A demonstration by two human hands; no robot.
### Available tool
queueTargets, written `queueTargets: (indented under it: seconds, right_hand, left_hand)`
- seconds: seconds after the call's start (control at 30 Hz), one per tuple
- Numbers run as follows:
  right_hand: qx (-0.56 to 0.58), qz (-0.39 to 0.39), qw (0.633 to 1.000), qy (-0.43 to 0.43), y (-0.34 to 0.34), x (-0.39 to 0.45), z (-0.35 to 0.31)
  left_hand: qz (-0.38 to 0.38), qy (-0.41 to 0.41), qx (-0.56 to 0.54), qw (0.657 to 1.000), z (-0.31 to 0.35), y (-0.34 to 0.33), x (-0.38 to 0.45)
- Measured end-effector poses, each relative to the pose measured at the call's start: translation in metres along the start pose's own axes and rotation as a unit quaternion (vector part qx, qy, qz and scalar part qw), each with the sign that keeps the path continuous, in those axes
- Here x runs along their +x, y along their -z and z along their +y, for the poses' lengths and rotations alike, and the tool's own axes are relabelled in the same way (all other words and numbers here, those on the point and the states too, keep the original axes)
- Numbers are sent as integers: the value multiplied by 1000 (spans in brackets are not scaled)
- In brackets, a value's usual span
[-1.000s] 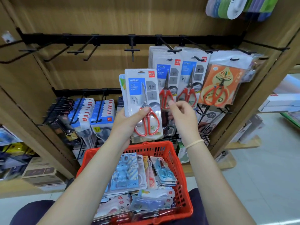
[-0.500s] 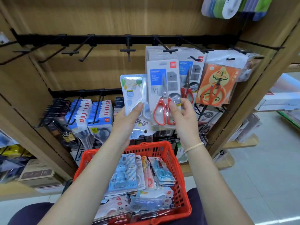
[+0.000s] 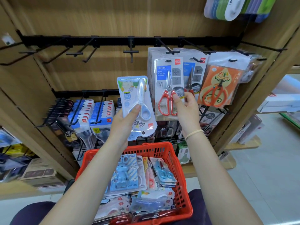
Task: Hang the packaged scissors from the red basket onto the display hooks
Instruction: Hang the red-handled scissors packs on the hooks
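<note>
My right hand (image 3: 185, 109) pinches the lower edge of a red-handled scissors pack (image 3: 168, 85), whose top slot is at the tip of a display hook (image 3: 168, 51) in front of matching packs. My left hand (image 3: 123, 122) holds a pale blue child's scissors pack (image 3: 136, 103), turned upside down, thumb on its front. The red basket (image 3: 180, 172) sits on my lap below, holding several more packaged scissors (image 3: 128, 174).
The upper black rail (image 3: 113, 41) has several bare hooks to the left. An orange gourd-pattern scissors pack (image 3: 219, 85) hangs to the right. The lower rail (image 3: 87, 93) holds rows of blue-labelled packs (image 3: 92, 117). Wooden side panels frame the display.
My right hand took the red-handled pack from the left hand and raised it right to the hook. The pale blue pack stays in my left hand.
</note>
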State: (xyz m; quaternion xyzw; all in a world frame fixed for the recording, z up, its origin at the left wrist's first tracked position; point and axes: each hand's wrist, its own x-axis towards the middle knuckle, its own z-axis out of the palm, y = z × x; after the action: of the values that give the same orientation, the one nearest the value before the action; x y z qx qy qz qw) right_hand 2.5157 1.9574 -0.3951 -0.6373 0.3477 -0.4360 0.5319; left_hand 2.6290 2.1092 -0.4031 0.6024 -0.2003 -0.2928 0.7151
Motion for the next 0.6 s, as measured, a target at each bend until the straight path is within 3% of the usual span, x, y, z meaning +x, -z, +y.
queueTargets:
  seconds: [0.37,0.53,0.6]
  right_hand:
    - [-69,14,995,-77,0,-19,20]
    - [2,-185,974,-130,-10,-56,23]
    - [42,-205,970,-126,-15,-61,25]
  left_hand:
    - [-8,-15,-53,998,-7,6,6]
    - [-1,17,-139,990,-10,2,7]
    - [2,18,-136,991,-9,2,7]
